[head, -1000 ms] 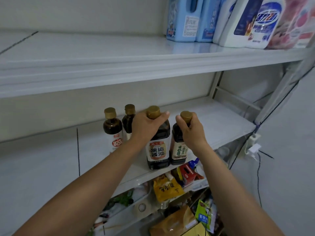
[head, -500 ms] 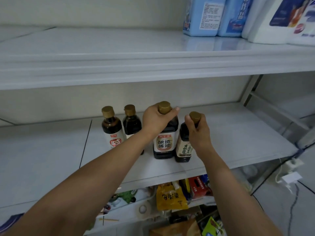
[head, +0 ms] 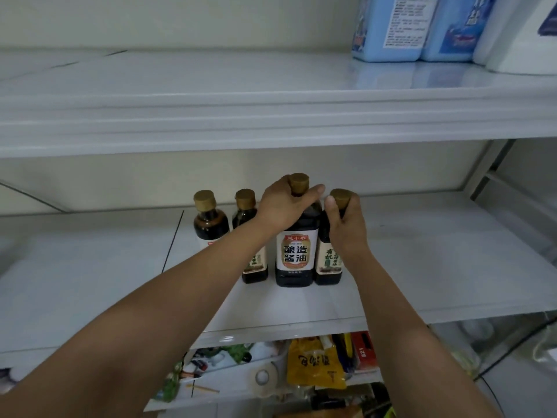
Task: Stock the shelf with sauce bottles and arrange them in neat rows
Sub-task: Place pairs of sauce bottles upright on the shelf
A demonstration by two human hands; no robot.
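Both gripped bottles now stand further back from the front lip of the middle shelf (head: 422, 267) than a second ago, about level with their neighbour. The left hand (head: 283, 206) has its fingers curled round the neck of the large soy sauce bottle (head: 297, 257), just under the gold cap. The right hand (head: 346, 227) wraps the neck of the smaller sauce bottle (head: 328, 263), which touches the large one's right side; its shoulder is hidden by the fingers.

The left forearm covers much of the third bottle (head: 245, 212) and the base of the fourth bottle (head: 209, 218), so their labels are mostly unreadable. On the upper shelf (head: 241, 116), blue detergent jugs (head: 388, 28) are cut off by the frame. Below, a yellow packet (head: 313, 366) and a red box (head: 364, 351) lie in blurred clutter.
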